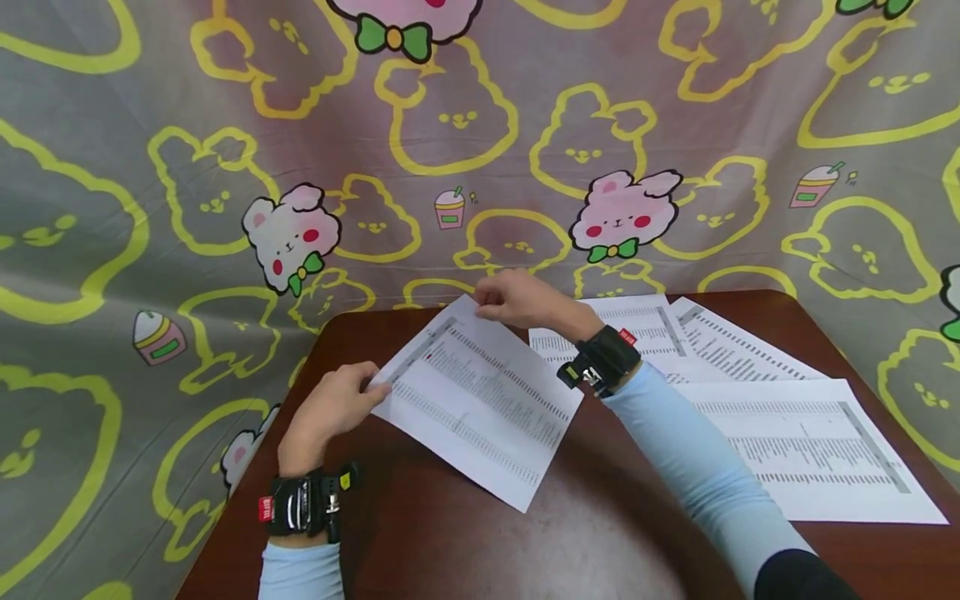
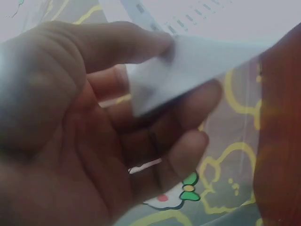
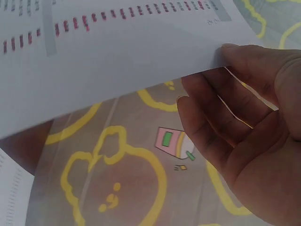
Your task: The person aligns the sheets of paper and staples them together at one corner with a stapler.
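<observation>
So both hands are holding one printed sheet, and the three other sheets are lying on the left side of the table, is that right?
Not quite: the three other sheets lie on the right side of the table, as the head view shows. The rest stands: the left hand and right hand both hold one printed sheet.

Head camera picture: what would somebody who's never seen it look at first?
Probably the cartoon-print cloth behind the brown table, with its red-cheeked bunny faces. Next might be the printed sheet tilted up over the table, its corners pinched by the left hand and right hand. Three other sheets lie overlapping on the table's right side.
</observation>
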{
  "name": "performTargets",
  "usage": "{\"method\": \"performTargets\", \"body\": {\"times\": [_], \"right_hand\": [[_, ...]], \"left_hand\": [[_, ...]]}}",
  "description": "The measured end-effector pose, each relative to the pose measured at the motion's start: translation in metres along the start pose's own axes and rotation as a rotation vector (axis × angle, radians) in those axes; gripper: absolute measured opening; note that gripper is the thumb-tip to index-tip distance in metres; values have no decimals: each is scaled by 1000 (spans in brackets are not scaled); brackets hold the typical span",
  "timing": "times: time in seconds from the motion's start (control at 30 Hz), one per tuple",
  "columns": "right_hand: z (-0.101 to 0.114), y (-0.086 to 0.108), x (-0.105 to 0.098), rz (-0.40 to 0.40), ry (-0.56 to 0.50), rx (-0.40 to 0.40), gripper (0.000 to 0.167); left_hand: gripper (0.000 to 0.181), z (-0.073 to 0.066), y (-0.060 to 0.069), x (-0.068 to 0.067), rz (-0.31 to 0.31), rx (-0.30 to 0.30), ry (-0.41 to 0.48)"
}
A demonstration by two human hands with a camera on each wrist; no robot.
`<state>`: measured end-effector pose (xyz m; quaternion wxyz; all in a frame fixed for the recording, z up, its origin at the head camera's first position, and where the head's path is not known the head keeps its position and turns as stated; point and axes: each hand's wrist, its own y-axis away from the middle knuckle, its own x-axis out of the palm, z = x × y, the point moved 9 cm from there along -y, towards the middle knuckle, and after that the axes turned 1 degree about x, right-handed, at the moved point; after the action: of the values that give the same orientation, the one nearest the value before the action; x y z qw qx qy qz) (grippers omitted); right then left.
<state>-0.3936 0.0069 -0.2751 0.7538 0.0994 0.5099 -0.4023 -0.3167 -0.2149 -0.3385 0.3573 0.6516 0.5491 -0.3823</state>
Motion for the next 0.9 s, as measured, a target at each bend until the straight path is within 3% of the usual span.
{"method": "performTargets", "body": {"times": [0.17,0.57,0.73,0.9], "right_hand": [[3,9,-12,-35,-44,15,9],[1,29,-36,-80,-253,23,8],[-3,35,-42,-104,-336,13,11],[-7,42,-51,-153,-346,14,11]], "left_hand": [[23,-3,-1,-18,-67,49,15],[31,-4,-2,-48,-290,68,113],[38,-6,-3,-57,-337,62,204],[40,-13,-6,-66,-368,107,287]]}}
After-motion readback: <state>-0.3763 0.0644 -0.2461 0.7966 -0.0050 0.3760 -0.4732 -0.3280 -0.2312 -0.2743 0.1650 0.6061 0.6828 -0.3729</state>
